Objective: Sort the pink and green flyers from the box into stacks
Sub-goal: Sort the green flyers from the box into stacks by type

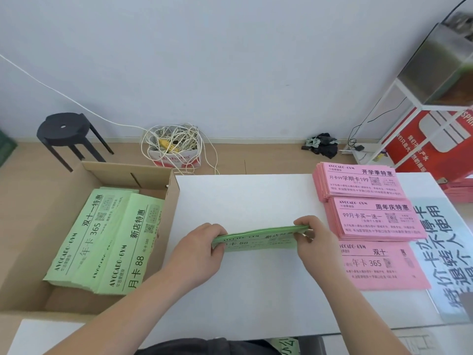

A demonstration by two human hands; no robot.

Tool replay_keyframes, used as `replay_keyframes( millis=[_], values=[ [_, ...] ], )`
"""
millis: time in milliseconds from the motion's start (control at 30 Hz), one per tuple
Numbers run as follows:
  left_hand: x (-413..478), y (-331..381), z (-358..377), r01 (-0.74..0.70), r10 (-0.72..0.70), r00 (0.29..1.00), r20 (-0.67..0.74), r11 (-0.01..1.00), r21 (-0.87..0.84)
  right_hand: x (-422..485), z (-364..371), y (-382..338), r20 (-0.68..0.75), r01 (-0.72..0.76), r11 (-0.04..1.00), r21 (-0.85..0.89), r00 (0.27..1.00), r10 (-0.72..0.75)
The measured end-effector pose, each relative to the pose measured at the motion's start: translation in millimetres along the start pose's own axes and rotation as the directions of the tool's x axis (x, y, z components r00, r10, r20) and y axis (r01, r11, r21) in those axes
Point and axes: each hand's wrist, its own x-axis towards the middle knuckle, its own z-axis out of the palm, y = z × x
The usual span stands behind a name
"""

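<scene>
On the surface (243, 196) at three o'clock from the box (171, 198), left grip (204, 243) and right grip (312, 235) pinch both ends of the green flyers (258, 238): light, floppy, probably slippery, best squeezed there.

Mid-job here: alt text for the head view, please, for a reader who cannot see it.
The left hand and right hand grip the ends of a green flyer bundle over the white table. More green flyers lie in the cardboard box at left; three pink stacks sit at right.
</scene>
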Motion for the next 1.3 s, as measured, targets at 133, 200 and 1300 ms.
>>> replay_keyframes(
  millis=[133,200,1300],
  values=[
    [0,4,1,-0.008,0.008,1.000,-0.012,1.000,-0.003,-9,11,-2,-0.017,-0.035,0.988,0.148,0.999,0.038],
    [0,5,3,-0.025,0.025,1.000,-0.014,1.000,0.014,-13,16,-2,-0.036,-0.033,0.980,0.194,0.999,0.040],
    [-45,1,34,0.353,-0.419,0.908,0.011,0.751,-0.558,-28,58,-42,0.373,0.137,0.902,-0.410,0.927,0.029]
  ],
)
